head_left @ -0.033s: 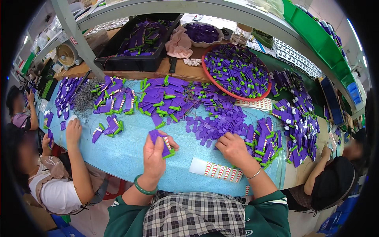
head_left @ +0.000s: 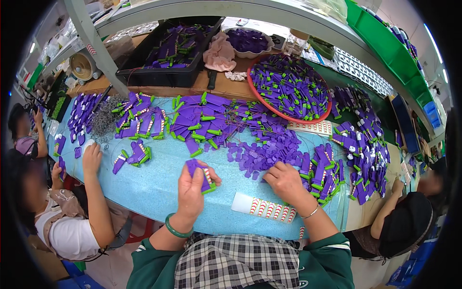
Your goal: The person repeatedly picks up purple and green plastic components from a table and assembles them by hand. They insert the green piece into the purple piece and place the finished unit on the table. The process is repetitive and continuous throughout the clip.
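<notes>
My left hand (head_left: pixel 191 192) is closed round a flat purple plastic piece (head_left: pixel 193 167) with a bright green end and a strip of red-and-white arrow stickers along its side. The piece is held up over the blue tabletop, thumb across its face. My right hand (head_left: pixel 285 181) rests at the near edge of a heap of small loose purple pieces (head_left: pixel 263 153). Its fingertips are pinched together and hide whatever is between them. Just below that hand lies a sticker sheet (head_left: pixel 242 204) with several red-and-white arrow strips on it.
Purple-and-green pieces (head_left: pixel 323 173) lie right of my right hand, with more piles (head_left: pixel 204 118) ahead. A red basket (head_left: pixel 250 82) and a black tray (head_left: pixel 161 77) hold others. A metal shelf beam (head_left: pixel 207 17) crosses above. Co-workers' arms (head_left: pixel 96 207) reach in from both sides.
My left hand has shifted very slightly to the right with the purple piece. My right hand stays at the heap.
</notes>
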`<state>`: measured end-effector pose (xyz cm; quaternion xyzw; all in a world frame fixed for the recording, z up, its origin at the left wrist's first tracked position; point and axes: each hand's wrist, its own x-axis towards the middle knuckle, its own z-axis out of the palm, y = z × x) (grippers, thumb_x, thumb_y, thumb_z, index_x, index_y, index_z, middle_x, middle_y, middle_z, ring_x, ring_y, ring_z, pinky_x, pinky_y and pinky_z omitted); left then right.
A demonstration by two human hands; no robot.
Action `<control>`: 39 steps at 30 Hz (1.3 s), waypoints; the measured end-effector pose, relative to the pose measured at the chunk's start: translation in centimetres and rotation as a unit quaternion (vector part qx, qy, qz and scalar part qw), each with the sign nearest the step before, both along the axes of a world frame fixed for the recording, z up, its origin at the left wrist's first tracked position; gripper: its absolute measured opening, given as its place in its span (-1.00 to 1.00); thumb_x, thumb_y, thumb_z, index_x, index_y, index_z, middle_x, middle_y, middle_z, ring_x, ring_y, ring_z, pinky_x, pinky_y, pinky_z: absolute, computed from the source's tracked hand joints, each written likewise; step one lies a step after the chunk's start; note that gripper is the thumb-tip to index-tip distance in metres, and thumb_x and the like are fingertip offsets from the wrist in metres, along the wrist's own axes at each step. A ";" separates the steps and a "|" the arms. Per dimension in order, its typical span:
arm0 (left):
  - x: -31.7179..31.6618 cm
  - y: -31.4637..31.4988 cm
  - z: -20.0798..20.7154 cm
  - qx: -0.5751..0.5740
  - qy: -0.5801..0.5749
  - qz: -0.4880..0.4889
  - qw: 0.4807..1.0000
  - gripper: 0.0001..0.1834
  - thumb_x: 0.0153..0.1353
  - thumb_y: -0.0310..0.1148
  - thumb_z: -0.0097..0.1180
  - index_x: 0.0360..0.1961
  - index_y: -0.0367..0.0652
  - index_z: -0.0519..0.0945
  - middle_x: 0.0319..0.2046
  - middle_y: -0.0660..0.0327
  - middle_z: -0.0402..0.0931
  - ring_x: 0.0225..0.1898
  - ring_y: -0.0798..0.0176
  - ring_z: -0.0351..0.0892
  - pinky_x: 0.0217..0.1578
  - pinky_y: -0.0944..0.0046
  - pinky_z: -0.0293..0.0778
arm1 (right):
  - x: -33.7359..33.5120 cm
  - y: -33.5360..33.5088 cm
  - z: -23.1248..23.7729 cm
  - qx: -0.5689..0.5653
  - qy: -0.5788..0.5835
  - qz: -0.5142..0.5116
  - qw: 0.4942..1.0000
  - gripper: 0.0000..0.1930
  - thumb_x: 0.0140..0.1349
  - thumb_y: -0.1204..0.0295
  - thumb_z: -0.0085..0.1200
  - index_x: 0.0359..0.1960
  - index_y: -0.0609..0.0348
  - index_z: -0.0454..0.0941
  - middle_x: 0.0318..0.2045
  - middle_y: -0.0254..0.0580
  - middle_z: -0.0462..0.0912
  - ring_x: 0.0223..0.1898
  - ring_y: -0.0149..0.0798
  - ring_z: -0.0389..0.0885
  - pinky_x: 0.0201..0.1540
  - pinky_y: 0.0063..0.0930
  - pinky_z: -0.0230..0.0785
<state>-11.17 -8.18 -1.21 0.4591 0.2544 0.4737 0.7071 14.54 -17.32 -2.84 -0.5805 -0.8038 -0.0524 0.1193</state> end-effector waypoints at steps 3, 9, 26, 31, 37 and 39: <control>0.6 -0.8 -0.9 0.003 0.065 -0.056 0.996 -0.80 0.42 -0.28 -0.18 -0.10 -0.19 0.34 -0.37 0.16 0.50 -0.36 0.29 0.54 -0.28 0.26 0.52 | -0.4 -0.4 0.5 0.003 0.113 -0.028 0.993 -0.87 -0.05 0.51 0.12 -0.41 0.10 0.63 -0.48 -0.31 0.51 -0.35 -0.27 0.49 -0.37 -0.40 0.39; 2.7 -3.0 -2.7 -0.044 0.184 -0.223 0.956 -0.85 0.37 -0.40 -0.16 -0.16 -0.25 0.37 -0.41 0.18 0.50 -0.38 0.35 0.52 -0.30 0.31 0.50 | -2.9 -1.1 3.3 -0.082 0.406 -0.010 0.910 -0.90 0.01 0.56 0.22 -0.39 0.24 0.64 -0.55 -0.20 0.54 -0.46 -0.23 0.53 -0.43 -0.41 0.36; 3.1 -4.4 -1.9 0.320 0.349 -0.240 0.848 -0.80 0.27 -0.32 -0.05 -0.29 -0.25 0.48 -0.57 0.06 0.54 -0.51 -0.03 0.56 -0.48 0.09 0.42 | -5.5 -2.3 3.1 -0.100 0.428 -0.066 0.896 -0.85 0.05 0.46 0.25 -0.48 0.24 0.51 -0.54 -0.22 0.49 -0.55 -0.31 0.48 -0.50 -0.46 0.31; 2.9 -4.3 -1.9 0.198 0.332 -0.288 0.876 -0.76 0.32 -0.30 -0.09 -0.26 -0.24 0.54 -0.59 0.17 0.59 -0.54 0.25 0.61 -0.48 0.28 0.48 | -6.5 -2.6 1.8 -0.111 0.474 -0.104 0.868 -0.88 0.08 0.49 0.21 -0.46 0.26 0.52 -0.56 -0.24 0.48 -0.59 -0.41 0.44 -0.55 -0.53 0.26; 3.5 -2.6 -1.0 0.199 0.339 -0.311 0.865 -0.77 0.28 -0.28 0.00 -0.21 -0.24 0.53 -0.44 0.11 0.60 -0.42 0.19 0.61 -0.40 0.24 0.46 | -3.0 -2.6 2.2 -0.135 0.441 -0.116 0.880 -0.90 0.07 0.49 0.21 -0.47 0.26 0.57 -0.54 -0.15 0.56 -0.50 -0.25 0.54 -0.43 -0.42 0.37; 3.2 -0.2 -0.3 0.273 0.373 -0.210 0.861 -0.77 0.22 -0.29 0.08 -0.21 -0.22 0.51 -0.37 0.06 0.57 -0.36 0.08 0.59 -0.34 0.16 0.46 | 0.7 -2.5 3.6 -0.116 0.413 -0.138 0.893 -0.90 0.04 0.48 0.22 -0.47 0.26 0.59 -0.55 -0.15 0.57 -0.50 -0.22 0.54 -0.42 -0.40 0.37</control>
